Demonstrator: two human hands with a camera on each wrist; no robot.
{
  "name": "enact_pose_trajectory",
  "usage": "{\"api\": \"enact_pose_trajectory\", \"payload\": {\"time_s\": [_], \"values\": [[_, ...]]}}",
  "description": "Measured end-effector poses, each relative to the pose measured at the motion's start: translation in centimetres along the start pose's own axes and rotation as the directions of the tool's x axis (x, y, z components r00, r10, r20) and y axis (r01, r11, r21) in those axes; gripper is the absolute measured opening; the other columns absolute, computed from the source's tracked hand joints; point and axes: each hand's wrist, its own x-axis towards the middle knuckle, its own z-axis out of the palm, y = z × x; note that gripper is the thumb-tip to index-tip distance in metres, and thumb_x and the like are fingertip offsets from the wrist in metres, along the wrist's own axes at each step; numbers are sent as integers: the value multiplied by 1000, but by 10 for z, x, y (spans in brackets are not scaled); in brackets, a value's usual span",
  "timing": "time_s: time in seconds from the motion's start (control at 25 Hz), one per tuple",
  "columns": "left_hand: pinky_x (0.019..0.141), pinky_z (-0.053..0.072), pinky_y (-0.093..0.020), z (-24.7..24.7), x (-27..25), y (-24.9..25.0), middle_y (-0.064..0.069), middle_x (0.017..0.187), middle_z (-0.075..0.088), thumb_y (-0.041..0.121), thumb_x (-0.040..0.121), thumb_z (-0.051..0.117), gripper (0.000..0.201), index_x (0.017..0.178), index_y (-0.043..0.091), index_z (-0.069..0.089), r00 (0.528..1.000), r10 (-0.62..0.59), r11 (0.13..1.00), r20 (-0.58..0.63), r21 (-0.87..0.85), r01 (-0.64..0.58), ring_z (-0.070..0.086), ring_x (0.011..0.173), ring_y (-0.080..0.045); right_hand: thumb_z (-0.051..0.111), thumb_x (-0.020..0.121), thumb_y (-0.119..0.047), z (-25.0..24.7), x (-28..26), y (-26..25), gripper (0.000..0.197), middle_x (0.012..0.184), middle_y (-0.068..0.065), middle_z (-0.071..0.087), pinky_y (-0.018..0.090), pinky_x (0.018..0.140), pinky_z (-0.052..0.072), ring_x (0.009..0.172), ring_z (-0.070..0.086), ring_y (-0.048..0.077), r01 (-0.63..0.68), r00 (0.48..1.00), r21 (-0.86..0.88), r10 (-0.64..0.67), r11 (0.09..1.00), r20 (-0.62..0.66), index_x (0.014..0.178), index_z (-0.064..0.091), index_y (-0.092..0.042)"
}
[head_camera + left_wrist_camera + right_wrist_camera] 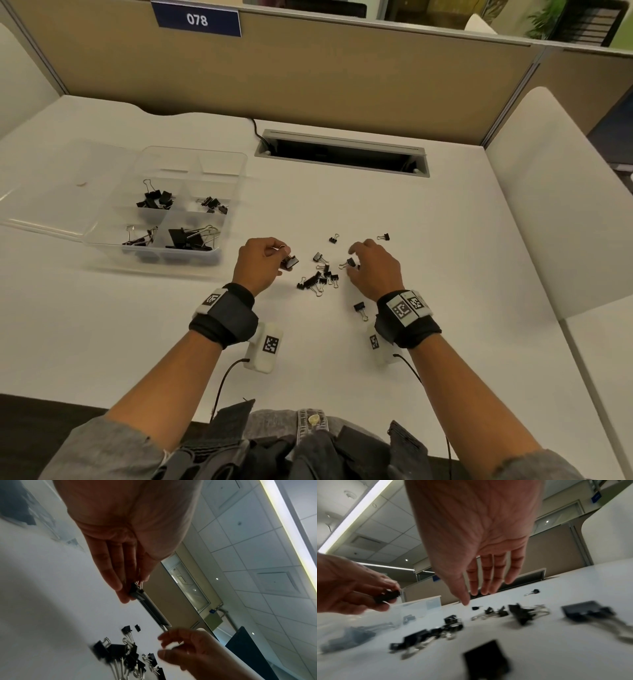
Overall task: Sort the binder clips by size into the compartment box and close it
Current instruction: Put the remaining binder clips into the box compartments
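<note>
The person's left hand is raised a little above the white table and pinches one black metal binder clip with silver wire handles between the thumb and the fingers. In the left wrist view the fingers lie close together and long, and the clip sits at their tips with the wire handles going up between the fingers and the thumb.

The right hand hovers over the loose pile of black binder clips in the middle of the table. Its fingers are spread and point down, relaxed, and they hold nothing. One small clip with a wire handle lies just beside the fingertips; I cannot tell if a finger touches it.

More single clips lie apart from the pile: one small clip behind it, one further to the right, and one near the right wrist.

The clear plastic compartment box stands on the left part of the table, well apart from the pile, with its clear lid open and lying flat to the left. Four compartments at the near side contain sorted black clips; the largest clips are in the near right compartment. The far compartments look empty.

Both wrists carry black straps with white marker blocks.
</note>
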Motion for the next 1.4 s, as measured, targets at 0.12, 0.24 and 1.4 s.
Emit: {"api": "enact_pose_trajectory", "payload": {"time_s": [0.12,0.24,1.4], "values": [[61,53,-27,-4,2,-2,-16,88,73,13,93,58,15,92,5,70,1000,-4,1000,11,27,4,73,76,-26,61,90,-35,4,-4,-28,30,116,-3,59,33,81,47,105,57,16,181,980,76,-186,981,68,119,63,-25],[62,52,-25,-8,1,-3,-12,90,74,15,93,58,18,94,4,73,1000,26,999,16,38,-27,72,80,-22,65,88,-38,12,-3,-45,37,118,0,59,33,79,43,108,56,21,236,958,-29,-227,971,177,120,65,-20],[62,54,-17,-132,61,37,-12,74,72,6,86,68,9,87,0,74,978,180,971,-104,178,-160,69,63,-16,65,89,-7,-25,64,-118,17,92,9,75,22,76,58,82,72,15,94,995,770,-83,631,-54,104,74,-4]]}}
